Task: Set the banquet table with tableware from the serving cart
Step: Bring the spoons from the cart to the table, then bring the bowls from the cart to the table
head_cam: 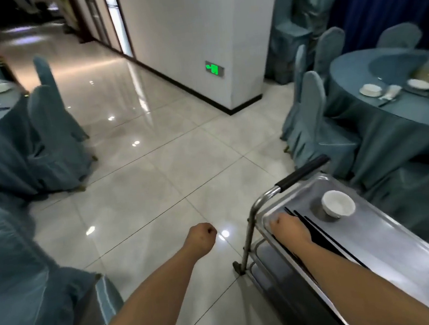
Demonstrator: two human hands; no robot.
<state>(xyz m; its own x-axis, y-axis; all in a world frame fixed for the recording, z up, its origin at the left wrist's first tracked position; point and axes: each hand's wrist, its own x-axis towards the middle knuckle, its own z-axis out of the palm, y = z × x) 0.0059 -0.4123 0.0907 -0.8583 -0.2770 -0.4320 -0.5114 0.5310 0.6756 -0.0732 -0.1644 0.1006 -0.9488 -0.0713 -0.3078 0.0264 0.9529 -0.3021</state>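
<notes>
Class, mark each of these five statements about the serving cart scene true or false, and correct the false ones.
1. A white bowl stands on the serving cart. True.
2. The left hand grips the cart handle. False: it hangs over the floor in a fist, holding nothing.
3. The right hand rests on black chopsticks on the cart's top. True.
4. The round table on the right is bare. False: it carries white dishes.
5. The chairs wear red covers. False: blue-grey.

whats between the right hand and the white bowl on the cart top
In the head view, black chopsticks lie on the cart top between the right hand and the white bowl. The hand rests beside them; the rest is bare steel.
</notes>
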